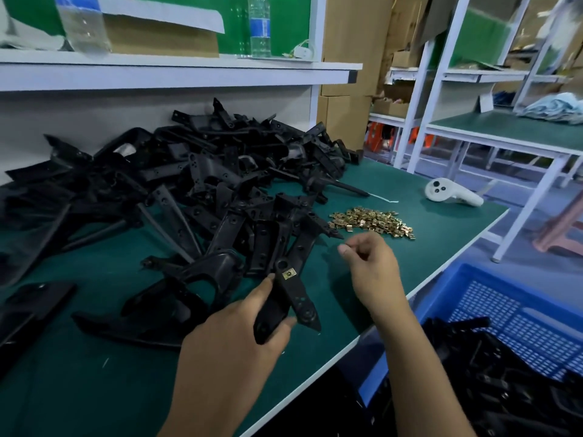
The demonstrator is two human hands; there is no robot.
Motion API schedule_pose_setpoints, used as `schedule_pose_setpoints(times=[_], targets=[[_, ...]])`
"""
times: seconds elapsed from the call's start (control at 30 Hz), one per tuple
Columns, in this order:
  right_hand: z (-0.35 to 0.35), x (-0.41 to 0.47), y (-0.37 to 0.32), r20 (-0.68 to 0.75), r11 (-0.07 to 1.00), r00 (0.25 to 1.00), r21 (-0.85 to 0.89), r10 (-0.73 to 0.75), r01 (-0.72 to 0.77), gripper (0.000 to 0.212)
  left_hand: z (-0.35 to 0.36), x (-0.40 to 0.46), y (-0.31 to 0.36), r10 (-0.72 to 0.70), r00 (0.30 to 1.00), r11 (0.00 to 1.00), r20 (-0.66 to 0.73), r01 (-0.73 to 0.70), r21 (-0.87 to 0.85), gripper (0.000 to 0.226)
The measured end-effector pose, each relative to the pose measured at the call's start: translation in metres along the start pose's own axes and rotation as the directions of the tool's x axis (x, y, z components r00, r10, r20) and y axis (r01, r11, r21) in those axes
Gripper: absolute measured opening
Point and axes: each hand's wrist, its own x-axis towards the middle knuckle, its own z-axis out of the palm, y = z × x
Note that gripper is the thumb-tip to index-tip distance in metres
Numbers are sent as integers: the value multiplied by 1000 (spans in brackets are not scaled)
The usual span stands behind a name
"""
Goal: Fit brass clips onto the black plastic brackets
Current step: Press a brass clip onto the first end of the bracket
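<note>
My left hand point(233, 342) grips a black plastic bracket point(285, 298) above the green bench, and a brass clip point(288, 274) sits on its upper arm. My right hand point(372, 263) hovers to the right of it, just short of the pile of brass clips point(372, 222), fingers loosely curled; nothing shows between them. A big heap of black brackets point(195, 190) covers the left and middle of the bench.
A blue perforated crate point(492, 298) with black brackets in it stands beyond the bench's right edge. A white handheld controller point(451, 192) lies at the far right of the green mat point(94, 357). Plastic bottles point(259, 25) and cardboard stand on the upper shelf.
</note>
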Motion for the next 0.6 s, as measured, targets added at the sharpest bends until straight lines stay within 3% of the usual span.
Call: schedule_pose_setpoints(times=[0.03,0.1,0.23,0.3,0.37,0.5,0.6], targets=[[1,-20,-4,42,968,998,244,56,-65,7,0,-1,0,8,1000,1000,-17,-8,1,70],[7,-54,-9,165,763,977,612,133,-207,12,-1,-4,1,27,997,1000,-70,-27,13,71],[11,-84,-21,187,467,960,843,211,-266,8,2,-8,2,64,987,998,-144,-61,28,71],[10,-89,-26,209,380,958,884,198,-272,11,6,-8,0,73,984,997,-161,-69,31,71],[10,-94,-29,220,419,958,864,182,-278,14,9,-8,-2,75,981,997,-181,-71,29,70],[14,-99,-32,245,606,964,753,105,-258,9,13,-7,-6,63,980,998,-189,-57,40,69],[13,-98,-33,268,646,962,724,58,-241,13,13,-4,-8,39,987,999,-156,-37,15,71]])
